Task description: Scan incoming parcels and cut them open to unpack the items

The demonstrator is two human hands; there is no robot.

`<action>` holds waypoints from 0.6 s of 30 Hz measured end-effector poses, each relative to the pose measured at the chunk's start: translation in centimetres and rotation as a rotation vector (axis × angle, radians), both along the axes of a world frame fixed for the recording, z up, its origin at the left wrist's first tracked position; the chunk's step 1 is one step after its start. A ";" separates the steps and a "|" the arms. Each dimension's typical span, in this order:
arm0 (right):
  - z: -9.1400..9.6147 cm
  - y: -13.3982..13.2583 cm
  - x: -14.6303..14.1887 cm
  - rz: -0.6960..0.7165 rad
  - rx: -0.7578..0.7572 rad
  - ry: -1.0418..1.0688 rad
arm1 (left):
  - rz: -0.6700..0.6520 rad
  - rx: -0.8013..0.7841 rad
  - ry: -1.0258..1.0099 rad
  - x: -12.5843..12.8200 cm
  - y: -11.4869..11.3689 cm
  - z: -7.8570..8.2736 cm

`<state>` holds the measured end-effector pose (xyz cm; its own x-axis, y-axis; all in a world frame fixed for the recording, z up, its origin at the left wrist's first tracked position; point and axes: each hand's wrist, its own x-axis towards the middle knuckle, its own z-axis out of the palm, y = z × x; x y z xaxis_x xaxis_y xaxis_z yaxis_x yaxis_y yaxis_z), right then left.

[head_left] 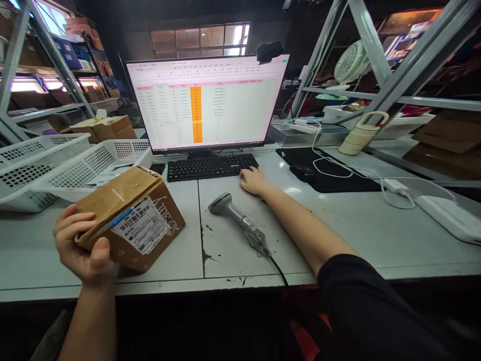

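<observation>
My left hand (83, 245) grips a brown cardboard box (131, 215) by its near corner, tilted above the white table (376, 230), its barcode label facing me. My right hand (253, 180) rests at the right end of the black keyboard (210, 166), fingers curled down toward the keys. Between my arms a grey barcode scanner (240, 223) lies on the table, its cable running off the front edge. The monitor (205, 100) behind the keyboard displays a spreadsheet with an orange column.
White perforated baskets (56, 165) stand at the left with cardboard boxes (101, 128) behind. A black mouse (302, 172) sits on a black mat (338, 175), right. Tape rolls (361, 133), white cables, a power strip (449, 215), metal shelving and a fan (351, 62) fill the right.
</observation>
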<state>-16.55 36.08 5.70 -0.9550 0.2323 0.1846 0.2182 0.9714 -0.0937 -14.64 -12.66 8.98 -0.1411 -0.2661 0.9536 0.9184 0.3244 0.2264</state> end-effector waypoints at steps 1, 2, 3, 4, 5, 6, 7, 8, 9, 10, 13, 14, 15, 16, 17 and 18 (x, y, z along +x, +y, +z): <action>0.1 0.0 -0.2 -0.008 0.003 0.014 | 0.006 -0.009 -0.013 0.1 0.0 0.0; 0.2 0.1 -0.3 -0.018 0.002 0.027 | 0.013 -0.018 -0.024 0.2 -0.1 0.0; 0.3 0.1 -0.5 -0.028 -0.001 0.037 | 0.021 -0.022 -0.030 0.2 -0.1 -0.1; 0.4 0.1 -0.6 -0.035 -0.004 0.048 | 0.029 -0.026 -0.036 0.2 -0.1 -0.1; 0.4 0.1 -0.8 -0.039 -0.007 0.059 | 0.036 -0.030 -0.042 0.2 0.0 -0.1; 0.4 0.0 -1.0 -0.040 -0.010 0.070 | 0.039 -0.030 -0.045 0.2 0.0 -0.2; 0.4 -0.1 -1.2 -0.037 -0.014 0.078 | 0.040 -0.030 -0.047 0.2 0.0 -0.2; 0.4 -0.3 -1.5 -0.034 -0.018 0.082 | 0.044 -0.029 -0.051 0.2 0.0 -0.3; 0.4 -0.6 -1.8 -0.032 -0.025 0.081 | 0.054 -0.028 -0.061 0.2 -0.1 -0.3; 0.5 -0.8 -2.1 -0.034 -0.032 0.079 | 0.066 -0.030 -0.078 0.2 -0.1 -0.4; 1.5 -1.3 -2.7 -0.064 -0.049 0.119 | 0.099 -0.034 -0.125 0.2 -0.4 -0.5; 2.1 -1.2 -2.6 -0.075 -0.053 0.145 | 0.098 -0.030 -0.125 0.3 -0.4 -0.5; 2.6 -1.0 -2.3 -0.078 -0.061 0.166 | 0.092 -0.019 -0.116 0.4 -0.5 -0.5; 3.1 -0.6 -1.7 -0.070 -0.073 0.175 | 0.087 -0.001 -0.106 0.5 -0.5 -0.5; 3.5 0.0 -0.7 -0.052 -0.088 0.170 | 0.087 0.022 -0.104 0.6 -0.5 -0.5; 3.6 0.7 0.5 -0.031 -0.106 0.150 | 0.094 0.050 -0.110 0.7 -0.5 -0.6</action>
